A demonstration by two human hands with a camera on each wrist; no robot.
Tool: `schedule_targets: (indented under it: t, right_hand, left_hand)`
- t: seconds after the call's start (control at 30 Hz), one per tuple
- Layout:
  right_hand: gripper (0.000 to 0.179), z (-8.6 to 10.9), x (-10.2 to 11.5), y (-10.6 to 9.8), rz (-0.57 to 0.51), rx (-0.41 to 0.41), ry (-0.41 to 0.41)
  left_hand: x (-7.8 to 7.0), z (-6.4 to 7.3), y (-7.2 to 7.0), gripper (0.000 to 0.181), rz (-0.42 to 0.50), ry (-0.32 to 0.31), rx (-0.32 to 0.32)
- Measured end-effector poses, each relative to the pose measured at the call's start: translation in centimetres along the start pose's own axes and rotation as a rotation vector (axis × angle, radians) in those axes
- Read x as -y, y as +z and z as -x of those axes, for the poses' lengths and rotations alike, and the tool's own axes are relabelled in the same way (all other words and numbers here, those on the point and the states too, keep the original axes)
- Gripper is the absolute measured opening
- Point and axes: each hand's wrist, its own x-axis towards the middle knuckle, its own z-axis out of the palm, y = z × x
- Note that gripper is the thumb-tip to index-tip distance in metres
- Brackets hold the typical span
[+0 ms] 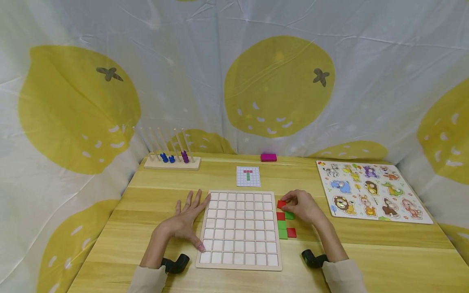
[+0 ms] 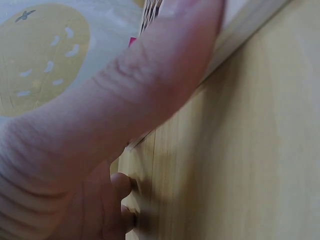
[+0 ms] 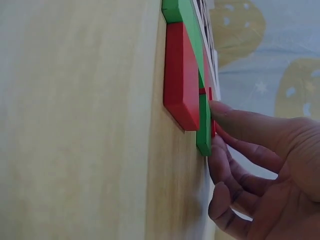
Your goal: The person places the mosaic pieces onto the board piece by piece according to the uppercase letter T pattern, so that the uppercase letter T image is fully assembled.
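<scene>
A wooden grid board [image 1: 239, 268] with white square cells lies in front of me. My left hand [image 1: 185, 219] spreads its fingers along the board's left side, with the thumb [image 2: 150, 65] and index finger touching its frame. Beyond the board's right edge, my right hand [image 1: 302, 205] pinches a red square tile [image 1: 281, 204] between thumb and fingers. Close below it lie another red tile [image 1: 280, 216], a green tile [image 1: 289, 215], two more green tiles [image 1: 281, 224] and a separate red tile [image 1: 291, 232]. In the right wrist view that red tile [image 3: 181, 75] is nearest the camera.
A pattern card [image 1: 248, 176] with a red and green T lies behind the board. A peg stand [image 1: 172, 163] with blue and purple beads is back left. An animal puzzle board [image 1: 373, 191] lies right, and a magenta block [image 1: 268, 157] sits by the curtain [image 1: 205, 81].
</scene>
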Motion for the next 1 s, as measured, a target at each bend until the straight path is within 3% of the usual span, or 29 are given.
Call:
schedule_targets:
  t: [0.63, 1.0]
  right_hand:
    - [0.018, -0.10, -0.18, 0.30, 0.052, 0.009, -0.023]
    - [0.020, -0.13, -0.09, 0.25, 0.059, -0.002, 0.009]
  left_hand:
    - [-0.10, 0.11, -0.08, 0.153, 0.007, 0.003, 0.004]
    - [0.11, 0.01, 0.01, 0.153, -0.004, 0.006, 0.000]
